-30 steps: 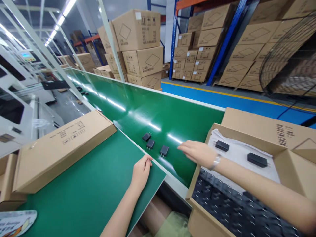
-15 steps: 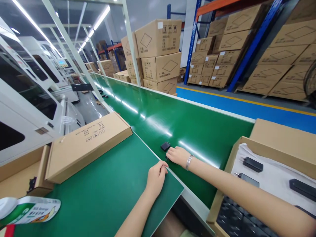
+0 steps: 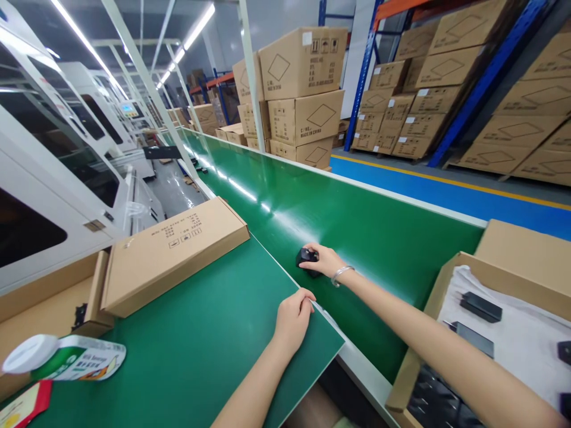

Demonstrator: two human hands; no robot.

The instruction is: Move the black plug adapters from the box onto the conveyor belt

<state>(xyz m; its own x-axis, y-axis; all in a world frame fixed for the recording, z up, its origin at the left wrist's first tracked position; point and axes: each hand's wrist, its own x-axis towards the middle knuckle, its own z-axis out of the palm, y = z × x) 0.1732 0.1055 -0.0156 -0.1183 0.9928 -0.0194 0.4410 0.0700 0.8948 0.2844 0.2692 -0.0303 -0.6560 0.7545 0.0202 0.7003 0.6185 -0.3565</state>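
My right hand (image 3: 323, 260) reaches over the green conveyor belt (image 3: 375, 220), thumb and fingers closed around a black adapter (image 3: 306, 257). Another dark piece lies beneath the fingers, partly hidden. My left hand (image 3: 292, 315) rests at the edge of the green tabletop (image 3: 191, 333), its fingers curled over the rim; whether anything is inside is hidden. At the right, an open carton (image 3: 446, 285) holds black adapters on a white liner, among them one adapter (image 3: 482, 307) near the forearm.
A closed flat carton (image 3: 178, 255) lies on the tabletop beside an open box (image 3: 96, 291). A bottle (image 3: 80, 356) lies at the left near a red-edged packet (image 3: 27, 404). Stacked cartons (image 3: 303, 65) stand beyond the belt.
My right hand has closed on the black adapter that lay on the belt. My left hand stays at the table edge. The whole view has shifted slightly.
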